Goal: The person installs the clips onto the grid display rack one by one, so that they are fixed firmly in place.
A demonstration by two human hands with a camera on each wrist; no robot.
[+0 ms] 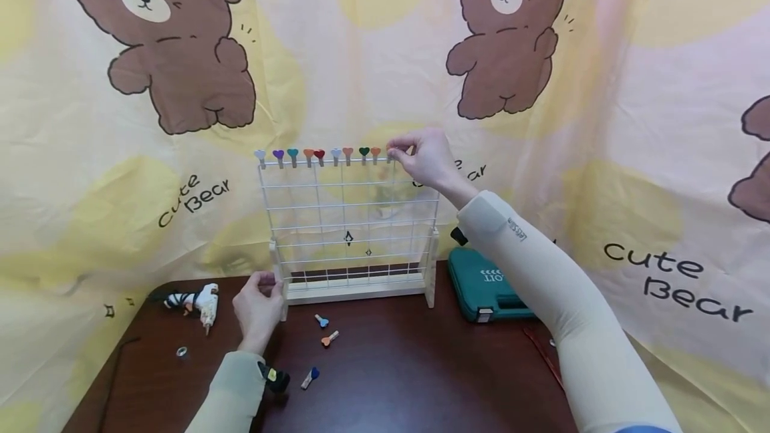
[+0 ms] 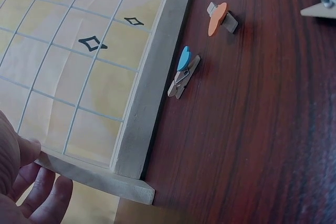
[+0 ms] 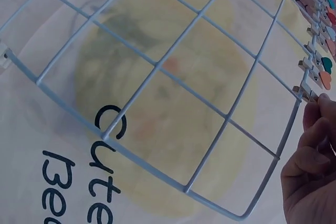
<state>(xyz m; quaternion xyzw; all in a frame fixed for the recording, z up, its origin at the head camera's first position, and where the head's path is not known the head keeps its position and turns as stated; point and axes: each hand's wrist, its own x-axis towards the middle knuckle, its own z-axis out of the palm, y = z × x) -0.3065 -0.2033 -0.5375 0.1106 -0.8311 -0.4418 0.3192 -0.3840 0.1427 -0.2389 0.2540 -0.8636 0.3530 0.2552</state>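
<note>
A white wire grid [image 1: 355, 206] stands upright in a pale wooden base [image 1: 355, 291]. Along its top wire sits a row of several small clothespins with coloured hearts, among them a purple one [image 1: 279, 155] and a dark green one [image 1: 363, 152]. At the right end of that row my right hand [image 1: 424, 156] pinches a clothespin [image 3: 304, 93] on the top wire; its heart is hidden by the fingers. My left hand [image 1: 259, 303] grips the left wooden upright [image 2: 94, 177] of the base between thumb and fingers.
Three loose clothespins lie on the dark table: light blue [image 1: 321, 321], orange [image 1: 329, 339] and dark blue [image 1: 309, 377]. A glue gun [image 1: 206, 306] and a small ring [image 1: 182, 351] are at the left. A green case [image 1: 475, 286] stands right of the base, near a red stick [image 1: 544, 359].
</note>
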